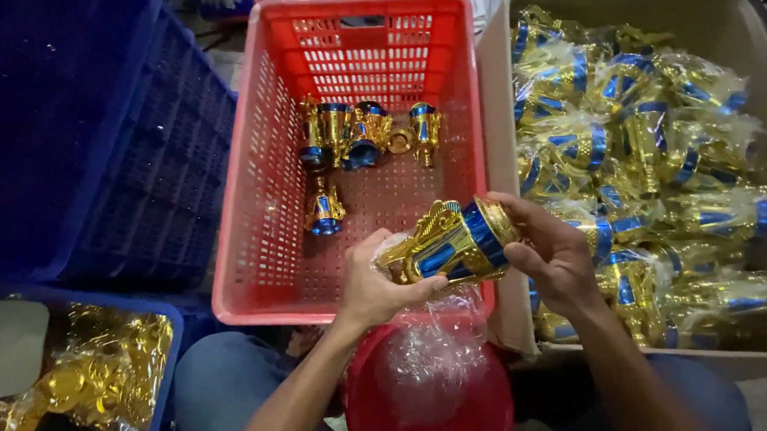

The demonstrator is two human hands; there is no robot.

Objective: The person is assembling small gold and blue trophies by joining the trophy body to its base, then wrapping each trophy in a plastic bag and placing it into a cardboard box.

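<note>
From where I watch, five or so unwrapped gold-and-blue pieces [365, 138] lie near the back wall of the perforated red crate [264, 237], so the work looks barely begun. My left hand [373, 283] grips the base of a glossy gold trophy part [450, 243], just over the crate's front right corner; crinkly clear film [435, 328] hangs below. My right hand [552, 255] clasps its blue-banded end. The cardboard box [494, 100] remains heaped with wrapped pieces [649, 157].
</note>
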